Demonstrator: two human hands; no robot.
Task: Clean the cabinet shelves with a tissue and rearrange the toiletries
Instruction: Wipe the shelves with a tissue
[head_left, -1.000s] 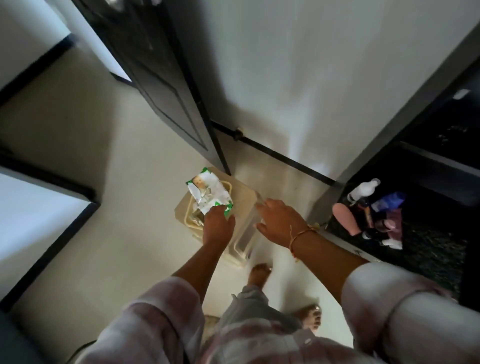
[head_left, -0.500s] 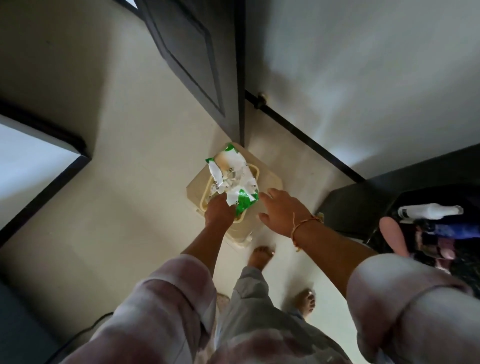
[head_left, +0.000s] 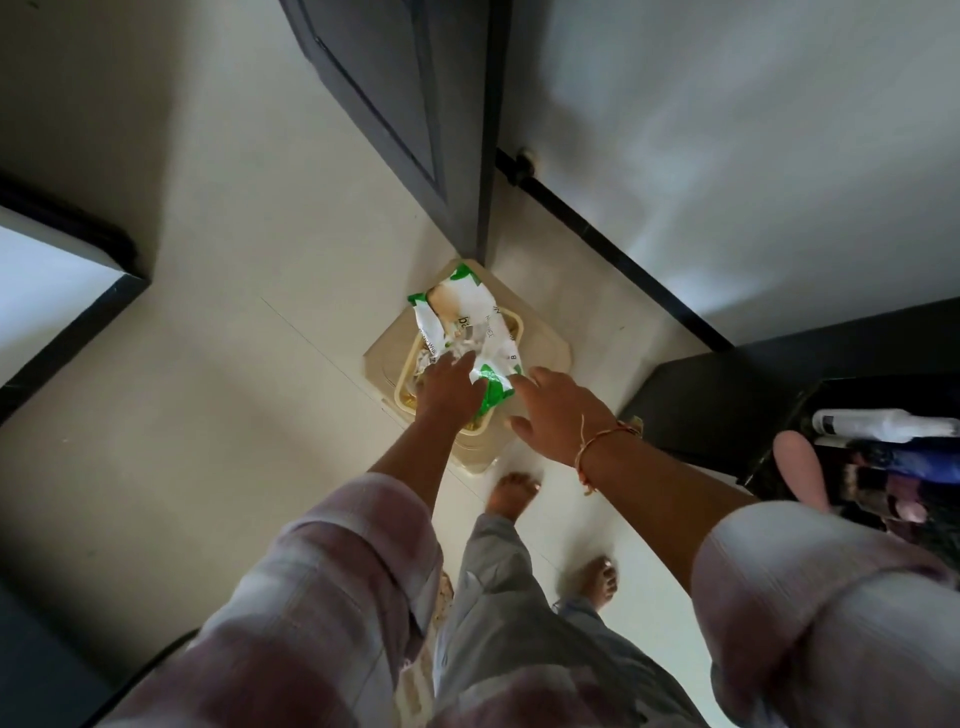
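A crumpled white and green wipes packet (head_left: 467, 332) lies over the opening of a beige bin (head_left: 545, 343) on the floor. My left hand (head_left: 449, 387) grips the near end of the packet over the bin's opening. My right hand (head_left: 558, 415) hovers just right of the packet with its fingers spread, holding nothing. At the right edge, toiletries lie on a dark cabinet shelf: a white bottle (head_left: 878, 422), a blue bottle (head_left: 914, 460) and a pink item (head_left: 802, 467).
A dark door (head_left: 415, 114) stands open right behind the bin. A dark skirting strip (head_left: 613, 244) runs along the white wall. The dark cabinet side (head_left: 727, 405) stands to the right. My bare feet (head_left: 511, 493) are on the pale floor near the bin.
The view has swung left and closer to the bin. My left hand has lowered the packet onto the bin's opening, and my right hand has moved nearer to the packet.
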